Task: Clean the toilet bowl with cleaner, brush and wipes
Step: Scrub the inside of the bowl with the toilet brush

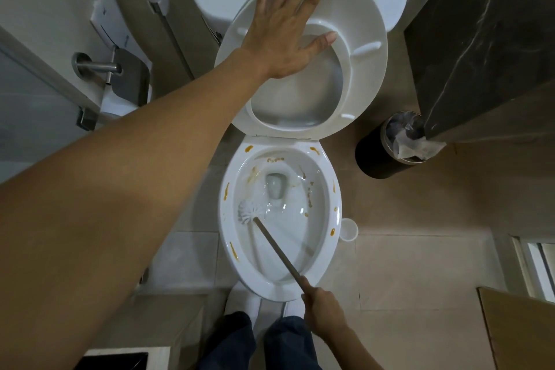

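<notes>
Left hand [283, 24] flat on raised seat [363, 48]; right hand [322, 306] around brush [250, 212] in stained bowl [327, 198].

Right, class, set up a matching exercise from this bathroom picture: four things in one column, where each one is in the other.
Things:
1. left hand
2. right hand
3. brush head
4. black bin

Places:
a. inside the toilet bowl
b. on the floor right of the toilet
c. flat against the raised seat
d. round the brush handle

Pairs: 1-c, 2-d, 3-a, 4-b

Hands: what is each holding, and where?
Right hand grips the toilet brush by its handle's upper end; left hand lies flat on the raised seat.
</notes>
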